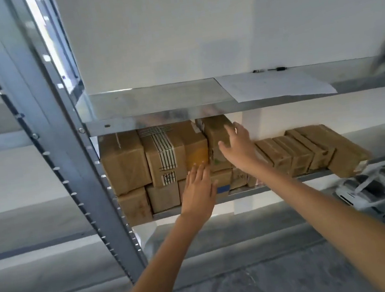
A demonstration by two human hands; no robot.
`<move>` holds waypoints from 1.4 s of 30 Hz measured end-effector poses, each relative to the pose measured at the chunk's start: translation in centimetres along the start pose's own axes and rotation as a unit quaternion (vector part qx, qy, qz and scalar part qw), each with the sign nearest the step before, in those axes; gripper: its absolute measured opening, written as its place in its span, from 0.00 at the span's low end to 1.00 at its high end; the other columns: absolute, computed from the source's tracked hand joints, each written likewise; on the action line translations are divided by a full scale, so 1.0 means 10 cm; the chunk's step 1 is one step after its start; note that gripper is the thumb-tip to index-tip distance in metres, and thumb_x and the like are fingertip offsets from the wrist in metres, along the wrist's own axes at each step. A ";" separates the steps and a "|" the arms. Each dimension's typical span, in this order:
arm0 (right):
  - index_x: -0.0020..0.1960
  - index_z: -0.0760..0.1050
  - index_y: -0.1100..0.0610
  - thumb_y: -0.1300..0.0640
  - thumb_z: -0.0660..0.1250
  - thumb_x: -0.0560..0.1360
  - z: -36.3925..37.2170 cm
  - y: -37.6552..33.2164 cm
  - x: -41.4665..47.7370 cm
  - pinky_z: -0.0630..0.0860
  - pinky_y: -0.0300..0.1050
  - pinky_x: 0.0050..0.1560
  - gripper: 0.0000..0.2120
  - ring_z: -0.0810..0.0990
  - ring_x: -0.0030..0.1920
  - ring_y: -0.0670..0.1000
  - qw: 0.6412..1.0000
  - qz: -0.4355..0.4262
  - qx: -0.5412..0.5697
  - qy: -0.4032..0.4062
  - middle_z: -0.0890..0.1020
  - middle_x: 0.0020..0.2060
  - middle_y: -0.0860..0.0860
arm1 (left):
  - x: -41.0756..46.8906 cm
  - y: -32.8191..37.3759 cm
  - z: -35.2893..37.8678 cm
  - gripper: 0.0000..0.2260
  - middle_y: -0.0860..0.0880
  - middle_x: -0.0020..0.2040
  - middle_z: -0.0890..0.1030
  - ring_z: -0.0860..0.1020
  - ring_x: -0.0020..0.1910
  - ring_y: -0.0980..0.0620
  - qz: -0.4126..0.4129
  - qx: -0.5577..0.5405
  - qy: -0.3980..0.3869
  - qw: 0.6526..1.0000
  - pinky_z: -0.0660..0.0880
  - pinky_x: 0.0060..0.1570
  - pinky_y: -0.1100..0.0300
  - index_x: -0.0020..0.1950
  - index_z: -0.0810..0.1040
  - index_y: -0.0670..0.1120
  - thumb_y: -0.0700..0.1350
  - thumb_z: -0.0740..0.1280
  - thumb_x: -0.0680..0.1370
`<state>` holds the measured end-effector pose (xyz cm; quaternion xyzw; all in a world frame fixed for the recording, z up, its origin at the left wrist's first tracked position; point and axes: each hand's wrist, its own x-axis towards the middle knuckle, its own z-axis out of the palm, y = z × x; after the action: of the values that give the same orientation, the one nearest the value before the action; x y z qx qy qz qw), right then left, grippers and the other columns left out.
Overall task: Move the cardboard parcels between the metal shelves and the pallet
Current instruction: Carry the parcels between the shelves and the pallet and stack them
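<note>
Several brown cardboard parcels are stacked on the middle metal shelf (313, 175). A large taped parcel (163, 154) sits in the upper row, with another parcel (215, 130) to its right. My left hand (198, 189) is flat against the lower front of the taped parcel, fingers spread. At the right face of the right-hand parcel is my right hand (238, 147), fingers apart and holding nothing. A row of smaller parcels (297, 154) lies further right on the same shelf. No pallet is in view.
The upper shelf (156, 101) carries a white sheet of paper (271, 84) and small dark items at the back. A grey upright post (57, 129) stands at the left. White bundled items (377, 185) lie low at the right. A white wall is behind.
</note>
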<state>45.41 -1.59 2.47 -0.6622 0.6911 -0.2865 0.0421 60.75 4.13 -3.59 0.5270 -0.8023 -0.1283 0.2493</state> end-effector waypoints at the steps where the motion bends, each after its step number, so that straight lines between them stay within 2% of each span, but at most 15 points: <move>1: 0.73 0.59 0.53 0.46 0.59 0.78 0.05 0.03 0.12 0.64 0.59 0.70 0.27 0.57 0.74 0.56 1.000 -0.012 -0.020 0.009 0.58 0.74 0.53 | 0.08 0.05 0.06 0.23 0.48 0.79 0.54 0.47 0.78 0.49 -0.006 0.001 0.001 1.000 0.48 0.77 0.52 0.78 0.53 0.46 0.47 0.54 0.84; 5: 0.70 0.63 0.53 0.38 0.60 0.75 0.15 0.09 0.56 0.70 0.59 0.64 0.29 0.65 0.68 0.59 0.996 -0.064 -0.050 0.032 0.66 0.69 0.56 | 0.47 0.18 0.17 0.24 0.47 0.79 0.55 0.47 0.78 0.49 -0.020 0.017 0.060 0.998 0.47 0.76 0.53 0.78 0.55 0.46 0.41 0.57 0.82; 9: 0.68 0.62 0.50 0.33 0.60 0.72 0.23 0.18 0.79 0.76 0.53 0.52 0.32 0.75 0.57 0.60 0.996 -0.071 -0.047 -0.014 0.69 0.64 0.57 | 0.80 0.27 0.27 0.27 0.47 0.78 0.56 0.48 0.78 0.48 -0.057 0.028 0.107 0.992 0.44 0.75 0.53 0.78 0.55 0.46 0.38 0.60 0.80; 15: 0.70 0.62 0.46 0.37 0.63 0.72 0.25 0.55 0.84 0.78 0.47 0.50 0.30 0.79 0.53 0.56 0.997 -0.064 0.043 -0.029 0.64 0.68 0.53 | 0.98 0.25 0.42 0.30 0.46 0.79 0.52 0.45 0.78 0.47 -0.128 0.031 0.099 0.986 0.43 0.75 0.53 0.78 0.52 0.45 0.38 0.61 0.79; 19: 0.67 0.67 0.47 0.43 0.66 0.72 0.13 0.83 0.82 0.69 0.40 0.46 0.25 0.77 0.50 0.50 0.989 -0.022 0.145 -0.007 0.69 0.65 0.51 | 1.02 0.27 0.44 0.29 0.46 0.79 0.53 0.46 0.78 0.46 -0.143 0.035 0.090 0.985 0.48 0.77 0.48 0.78 0.52 0.44 0.39 0.61 0.79; 22: 0.66 0.68 0.49 0.46 0.67 0.72 0.08 1.07 0.76 0.70 0.35 0.43 0.24 0.76 0.49 0.47 0.956 0.073 0.282 0.017 0.74 0.61 0.50 | 1.02 0.28 0.46 0.28 0.46 0.79 0.53 0.45 0.78 0.46 -0.152 0.038 0.081 0.984 0.49 0.77 0.48 0.77 0.55 0.45 0.39 0.61 0.79; 24: 0.67 0.65 0.50 0.49 0.67 0.73 0.05 1.24 0.68 0.75 0.36 0.42 0.25 0.79 0.51 0.49 0.908 0.148 0.392 0.017 0.78 0.58 0.52 | 1.00 0.32 0.48 0.25 0.46 0.78 0.55 0.47 0.78 0.46 -0.132 0.034 0.095 0.986 0.52 0.76 0.46 0.76 0.59 0.46 0.39 0.60 0.79; 26: 0.70 0.62 0.52 0.50 0.67 0.74 0.05 1.45 0.55 0.78 0.41 0.48 0.27 0.79 0.53 0.51 0.860 0.207 0.467 0.022 0.78 0.59 0.54 | 0.95 0.42 0.51 0.22 0.46 0.77 0.59 0.49 0.78 0.47 -0.083 0.026 0.113 0.990 0.55 0.76 0.46 0.74 0.64 0.46 0.38 0.60 0.79; 28: 0.70 0.62 0.50 0.49 0.66 0.74 0.04 1.61 0.36 0.76 0.49 0.57 0.26 0.78 0.56 0.51 0.835 0.246 0.492 0.020 0.77 0.60 0.52 | 0.88 0.58 0.59 0.21 0.46 0.76 0.61 0.52 0.78 0.48 -0.044 0.009 0.125 0.991 0.56 0.75 0.47 0.73 0.66 0.46 0.37 0.60 0.79; 30: 0.70 0.63 0.49 0.49 0.66 0.75 0.01 1.72 0.16 0.73 0.55 0.62 0.26 0.77 0.58 0.52 0.819 0.270 0.506 0.011 0.77 0.60 0.50 | 0.79 0.73 0.67 0.21 0.48 0.76 0.62 0.54 0.77 0.49 -0.049 -0.033 0.136 0.989 0.58 0.75 0.47 0.72 0.67 0.47 0.36 0.60 0.79; 33: 0.71 0.63 0.49 0.53 0.66 0.76 -0.13 1.83 -0.15 0.72 0.59 0.64 0.25 0.75 0.57 0.49 0.774 0.279 0.568 0.010 0.77 0.55 0.45 | 0.61 0.86 0.78 0.18 0.51 0.74 0.63 0.58 0.75 0.50 -0.098 -0.130 0.155 0.974 0.63 0.72 0.48 0.70 0.69 0.51 0.40 0.59 0.81; 35: 0.71 0.63 0.47 0.54 0.64 0.77 -0.24 1.86 -0.37 0.72 0.61 0.63 0.24 0.73 0.59 0.50 0.766 0.278 0.579 -0.003 0.75 0.55 0.45 | 0.48 0.91 0.81 0.15 0.51 0.72 0.65 0.62 0.73 0.50 -0.155 -0.204 0.172 0.951 0.67 0.70 0.46 0.67 0.71 0.55 0.42 0.59 0.81; 38: 0.70 0.64 0.45 0.54 0.63 0.77 -0.39 1.91 -0.75 0.73 0.63 0.61 0.22 0.72 0.60 0.52 0.757 0.275 0.592 -0.033 0.73 0.61 0.49 | 0.26 1.02 0.77 0.13 0.52 0.73 0.63 0.64 0.72 0.47 -0.224 -0.284 0.154 0.920 0.71 0.66 0.44 0.62 0.71 0.62 0.49 0.63 0.80; 40: 0.69 0.64 0.44 0.53 0.63 0.78 -0.47 1.95 -0.96 0.74 0.63 0.61 0.21 0.72 0.61 0.54 0.755 0.269 0.596 -0.048 0.73 0.63 0.51 | 0.12 1.13 0.74 0.16 0.51 0.76 0.58 0.63 0.72 0.47 -0.233 -0.318 0.109 0.913 0.72 0.65 0.47 0.66 0.70 0.61 0.52 0.65 0.79; 42: 0.69 0.65 0.44 0.52 0.63 0.77 -0.53 1.97 -1.15 0.75 0.63 0.59 0.22 0.73 0.62 0.55 0.753 0.261 0.599 -0.072 0.74 0.63 0.53 | -0.02 1.28 0.72 0.18 0.49 0.75 0.59 0.66 0.69 0.46 -0.247 -0.383 0.073 0.887 0.73 0.61 0.53 0.67 0.69 0.59 0.51 0.67 0.78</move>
<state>26.92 10.25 -5.67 -0.3134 0.5188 -0.5717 0.5530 46.95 9.18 -3.72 0.5795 -0.5145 -0.4438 0.4500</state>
